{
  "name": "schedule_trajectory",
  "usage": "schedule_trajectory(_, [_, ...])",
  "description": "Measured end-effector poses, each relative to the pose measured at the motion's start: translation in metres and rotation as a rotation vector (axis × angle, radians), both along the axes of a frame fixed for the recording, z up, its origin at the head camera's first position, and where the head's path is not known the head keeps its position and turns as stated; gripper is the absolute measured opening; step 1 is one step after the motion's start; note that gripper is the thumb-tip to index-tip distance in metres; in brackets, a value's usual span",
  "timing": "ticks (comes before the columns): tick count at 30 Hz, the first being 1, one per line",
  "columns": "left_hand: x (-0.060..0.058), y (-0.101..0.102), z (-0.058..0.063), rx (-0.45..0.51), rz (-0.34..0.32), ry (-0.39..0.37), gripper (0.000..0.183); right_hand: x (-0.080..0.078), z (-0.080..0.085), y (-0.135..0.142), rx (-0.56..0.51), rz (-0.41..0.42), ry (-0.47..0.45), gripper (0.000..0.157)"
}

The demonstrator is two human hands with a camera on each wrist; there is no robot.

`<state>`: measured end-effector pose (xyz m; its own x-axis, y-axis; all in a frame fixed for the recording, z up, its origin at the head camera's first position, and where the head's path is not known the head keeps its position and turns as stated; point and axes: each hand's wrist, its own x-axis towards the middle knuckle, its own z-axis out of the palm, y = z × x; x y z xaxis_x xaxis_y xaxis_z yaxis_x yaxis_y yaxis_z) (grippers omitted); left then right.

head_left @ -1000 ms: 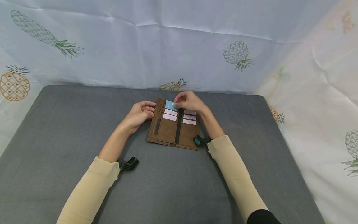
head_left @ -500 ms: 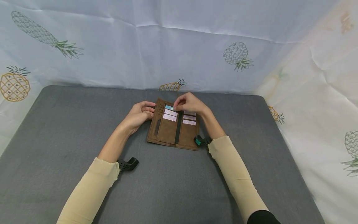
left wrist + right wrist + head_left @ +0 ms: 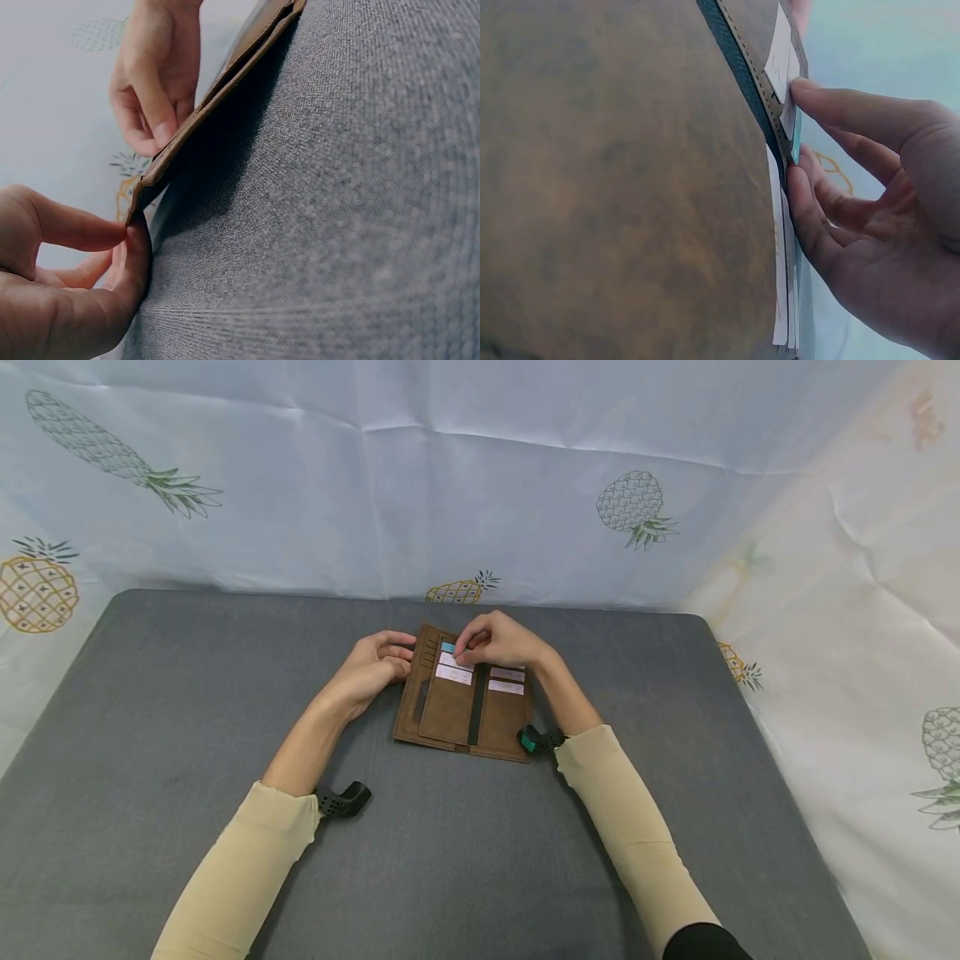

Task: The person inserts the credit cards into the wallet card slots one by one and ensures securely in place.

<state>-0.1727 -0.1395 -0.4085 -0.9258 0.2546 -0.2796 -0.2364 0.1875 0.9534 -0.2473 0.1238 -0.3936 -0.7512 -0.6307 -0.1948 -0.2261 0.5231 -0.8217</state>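
A brown wallet (image 3: 447,718) lies spread on the table, with pale card labels in its slots on both halves. At its left edge, my left hand (image 3: 372,667) pinches the cover between thumb and finger, and the left wrist view shows that edge raised from the cloth. My right hand (image 3: 501,641) bends over the top of the left half. Thumb and finger are at the exposed edge of a blue card (image 3: 447,647), which shows as a thin strip above a white card (image 3: 447,660). In the right wrist view the fingertips sit against the blue card (image 3: 796,139).
Grey cloth covers the table (image 3: 225,710). A white curtain (image 3: 525,510) printed with pineapples hangs behind it and at the right. Black wrist mounts (image 3: 343,799) stick out from both sleeves, the right one over the wallet's right edge.
The blue card has slid down into its slot, from a wide blue patch to a thin strip. My right hand has moved slightly down and left with it. The left hand holds its place.
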Motion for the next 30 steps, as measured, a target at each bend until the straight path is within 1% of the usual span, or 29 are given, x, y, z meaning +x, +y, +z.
schedule_trajectory(5, [-0.0004, -0.0001, -0.0001, 0.004, 0.001, 0.003, 0.054, -0.0001, -0.0001, -0.0008, 0.016, -0.013, 0.025, 0.011])
schedule_trajectory(9, [-0.0005, 0.0003, -0.0004, -0.003, -0.002, 0.008, 0.054, -0.0005, -0.0001, 0.0000, 0.014, -0.013, 0.019, 0.011])
schedule_trajectory(30, [0.0018, 0.0004, 0.0020, -0.023, -0.007, 0.005, 0.053, -0.0019, 0.0005, -0.0002, 0.000, 0.045, 0.054, 0.009])
